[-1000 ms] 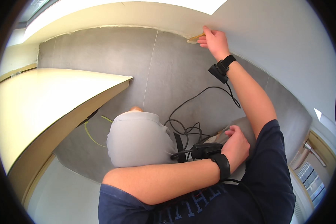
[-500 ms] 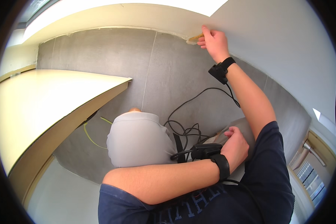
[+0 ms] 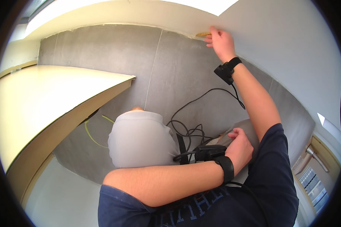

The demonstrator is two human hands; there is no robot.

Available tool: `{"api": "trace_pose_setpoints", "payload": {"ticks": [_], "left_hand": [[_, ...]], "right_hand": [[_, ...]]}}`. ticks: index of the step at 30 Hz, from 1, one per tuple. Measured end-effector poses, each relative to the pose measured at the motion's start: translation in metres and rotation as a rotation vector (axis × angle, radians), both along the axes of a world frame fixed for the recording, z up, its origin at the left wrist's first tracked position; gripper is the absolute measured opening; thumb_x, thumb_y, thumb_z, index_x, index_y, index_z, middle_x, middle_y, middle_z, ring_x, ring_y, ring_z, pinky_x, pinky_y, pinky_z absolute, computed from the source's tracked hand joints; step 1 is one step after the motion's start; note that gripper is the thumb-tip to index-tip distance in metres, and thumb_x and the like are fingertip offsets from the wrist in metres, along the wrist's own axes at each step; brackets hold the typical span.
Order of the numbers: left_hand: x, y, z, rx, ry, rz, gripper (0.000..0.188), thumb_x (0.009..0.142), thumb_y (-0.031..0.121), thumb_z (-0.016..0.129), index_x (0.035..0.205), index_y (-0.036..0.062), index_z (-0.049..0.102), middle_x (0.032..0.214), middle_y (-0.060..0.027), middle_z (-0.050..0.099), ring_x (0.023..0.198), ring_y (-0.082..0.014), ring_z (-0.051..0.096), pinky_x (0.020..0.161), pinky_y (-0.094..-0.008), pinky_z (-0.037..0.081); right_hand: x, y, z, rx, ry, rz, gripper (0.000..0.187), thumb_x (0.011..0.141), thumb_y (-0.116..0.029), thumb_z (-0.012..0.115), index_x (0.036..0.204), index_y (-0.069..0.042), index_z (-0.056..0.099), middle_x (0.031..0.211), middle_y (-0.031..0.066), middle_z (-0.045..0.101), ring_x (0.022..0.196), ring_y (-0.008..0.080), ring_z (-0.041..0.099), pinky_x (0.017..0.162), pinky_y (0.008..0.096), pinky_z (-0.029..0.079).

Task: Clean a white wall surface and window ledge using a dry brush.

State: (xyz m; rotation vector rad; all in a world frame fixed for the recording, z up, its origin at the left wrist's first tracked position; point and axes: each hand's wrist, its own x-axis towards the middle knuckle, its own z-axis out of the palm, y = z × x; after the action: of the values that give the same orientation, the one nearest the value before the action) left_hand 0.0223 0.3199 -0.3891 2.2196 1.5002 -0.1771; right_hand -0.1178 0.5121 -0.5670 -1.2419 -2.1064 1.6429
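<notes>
My right hand (image 3: 222,42) reaches far forward to the joint where the grey tiles meet the pale wall. Its fingers are closed on a slim yellow-brown tool (image 3: 203,34), whose exact kind I cannot make out. The tool's outer end lies right by the joint. My left arm crosses in front of me, and my left hand (image 3: 240,150) is at my right leg, fingers loosely curled with nothing visible in them. Black devices with cables are strapped to both wrists; one wrist device (image 3: 224,72) is on the right.
A cream panel (image 3: 64,87) juts in from the left above the tiled floor (image 3: 121,49). Black cable (image 3: 189,130) lies looped between my knees. A yellow-green strip (image 3: 90,134) curves out from beneath the panel. A doorway (image 3: 314,178) opens at the lower right.
My right hand and the tool have shifted slightly to the right and up in the picture. A whitish end on the tool has gone from sight. The left hand has stayed put.
</notes>
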Motion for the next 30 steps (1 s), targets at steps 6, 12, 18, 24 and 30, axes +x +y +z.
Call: {"api": "trace_pose_setpoints", "payload": {"ticks": [6, 12, 18, 24, 30], "left_hand": [[-0.001, 0.004, 0.005, -0.044, -0.013, -0.024, 0.028, 0.090, 0.015, 0.053, 0.106, 0.0050, 0.073, 0.097, -0.0166, 0.071, 0.085, -0.0360, 0.066, 0.086, -0.0519, 0.043], [0.000, 0.005, 0.004, -0.052, -0.011, -0.039, 0.028, 0.091, 0.016, 0.053, 0.107, 0.0051, 0.073, 0.097, -0.0167, 0.070, 0.085, -0.0362, 0.065, 0.086, -0.0523, 0.044], [-0.001, 0.007, 0.007, -0.075, -0.026, -0.045, 0.028, 0.091, 0.016, 0.053, 0.107, 0.0057, 0.073, 0.098, -0.0165, 0.070, 0.086, -0.0360, 0.066, 0.086, -0.0522, 0.043], [-0.002, 0.007, 0.003, -0.076, -0.034, -0.036, 0.028, 0.091, 0.016, 0.054, 0.108, 0.0062, 0.073, 0.098, -0.0163, 0.070, 0.087, -0.0359, 0.066, 0.087, -0.0522, 0.043], [-0.007, 0.001, 0.004, -0.065, -0.027, -0.043, 0.025, 0.089, 0.017, 0.056, 0.103, 0.0063, 0.074, 0.094, -0.0143, 0.070, 0.084, -0.0333, 0.065, 0.086, -0.0494, 0.044]], "right_hand": [[0.001, 0.012, 0.021, 0.033, -0.079, -0.029, 0.052, 0.098, -0.040, 0.051, 0.090, 0.009, 0.067, 0.083, 0.0164, 0.072, 0.072, 0.0219, 0.072, 0.064, 0.0326, 0.058], [0.010, 0.008, 0.005, -0.034, -0.217, 0.064, 0.050, 0.098, -0.038, 0.050, 0.085, 0.008, 0.066, 0.077, 0.0153, 0.071, 0.070, 0.0212, 0.072, 0.063, 0.0322, 0.057], [0.010, 0.007, -0.018, 0.136, -0.014, 0.098, 0.050, 0.101, -0.037, 0.048, 0.091, 0.009, 0.065, 0.082, 0.0158, 0.072, 0.073, 0.0219, 0.071, 0.066, 0.0319, 0.057], [0.013, 0.014, 0.015, 0.005, -0.023, -0.037, 0.050, 0.102, -0.039, 0.048, 0.094, 0.007, 0.065, 0.083, 0.0150, 0.071, 0.070, 0.0212, 0.071, 0.064, 0.0311, 0.056], [0.027, 0.019, 0.036, -0.147, -0.006, 0.041, 0.036, 0.097, -0.021, 0.047, 0.108, 0.008, 0.064, 0.087, 0.0165, 0.070, 0.069, 0.0205, 0.070, 0.064, 0.0296, 0.057]]}}
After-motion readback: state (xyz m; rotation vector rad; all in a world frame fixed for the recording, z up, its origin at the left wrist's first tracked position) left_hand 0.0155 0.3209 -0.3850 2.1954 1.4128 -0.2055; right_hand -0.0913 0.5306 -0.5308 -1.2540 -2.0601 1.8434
